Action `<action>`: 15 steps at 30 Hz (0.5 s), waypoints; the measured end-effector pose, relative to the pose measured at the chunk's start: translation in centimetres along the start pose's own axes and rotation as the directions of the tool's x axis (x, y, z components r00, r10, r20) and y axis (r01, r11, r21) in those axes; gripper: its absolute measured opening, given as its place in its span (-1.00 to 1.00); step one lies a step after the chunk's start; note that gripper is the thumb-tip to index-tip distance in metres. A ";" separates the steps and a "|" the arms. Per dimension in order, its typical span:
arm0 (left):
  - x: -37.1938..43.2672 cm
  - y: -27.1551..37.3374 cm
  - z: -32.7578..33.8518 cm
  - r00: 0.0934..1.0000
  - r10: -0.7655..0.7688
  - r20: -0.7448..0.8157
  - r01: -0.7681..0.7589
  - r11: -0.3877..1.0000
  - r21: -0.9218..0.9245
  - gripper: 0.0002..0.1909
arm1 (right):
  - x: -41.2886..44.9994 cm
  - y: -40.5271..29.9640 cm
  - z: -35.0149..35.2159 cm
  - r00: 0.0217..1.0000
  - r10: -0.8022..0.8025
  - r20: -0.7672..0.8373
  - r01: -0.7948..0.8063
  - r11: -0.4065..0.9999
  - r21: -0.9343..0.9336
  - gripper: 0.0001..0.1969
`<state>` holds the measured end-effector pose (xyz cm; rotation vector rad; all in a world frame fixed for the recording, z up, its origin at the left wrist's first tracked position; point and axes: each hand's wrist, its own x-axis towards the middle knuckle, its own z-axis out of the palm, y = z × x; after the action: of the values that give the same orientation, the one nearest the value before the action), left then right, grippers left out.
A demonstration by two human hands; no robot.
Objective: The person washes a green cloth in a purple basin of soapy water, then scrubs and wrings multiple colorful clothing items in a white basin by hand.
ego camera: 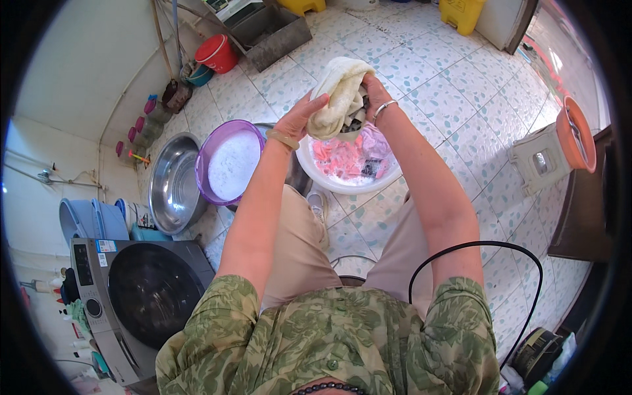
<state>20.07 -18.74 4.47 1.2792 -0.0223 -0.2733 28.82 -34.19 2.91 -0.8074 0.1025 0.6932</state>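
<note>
Both hands hold up a damp-looking cream cloth (pixel 333 101), bunched together with a dark patterned part underneath. My left hand (pixel 298 117) grips its left side, thumb on top. My right hand (pixel 375 94) grips the right side, fingers partly hidden by the fabric. Below them a white basin (pixel 340 188) stands on the floor. Inside it are pink laundry (pixel 338 157) and a lilac cloth (pixel 375 143) in sudsy water. To the left, a purple basin (pixel 198 173) is full of white foam (pixel 234 165).
A steel basin (pixel 173 182) leans upright by the left wall, near a front-loading washing machine (pixel 94 316). A red lidded bucket (pixel 217 53) and a grey trough (pixel 276 42) stand ahead. At right, an orange basin (pixel 575 133) rests on its side against a plastic stool (pixel 538 158). A black cable (pixel 540 271) arcs beside my right arm.
</note>
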 end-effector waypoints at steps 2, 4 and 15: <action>0.3 -0.9 0.0 0.998 -0.059 0.031 0.062 0.991 -0.121 -0.29 | 0.4 0.5 0.2 1.000 0.014 -0.013 -0.014 1.000 0.022 -0.63; 0.8 -2.4 2.1 0.995 -0.100 -0.013 0.093 0.958 -0.272 -0.50 | 2.3 1.5 -1.5 0.991 -0.073 -0.110 0.079 0.995 0.053 -0.65; 0.7 -4.4 1.3 0.962 -0.272 -0.024 0.195 0.746 -0.637 -0.58 | 5.8 2.3 -3.6 0.982 0.179 0.057 -0.168 0.972 -0.162 -0.53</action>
<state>19.70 -21.22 0.54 0.6134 0.3145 -0.3841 32.59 -32.50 -3.00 -0.9302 0.0548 0.9035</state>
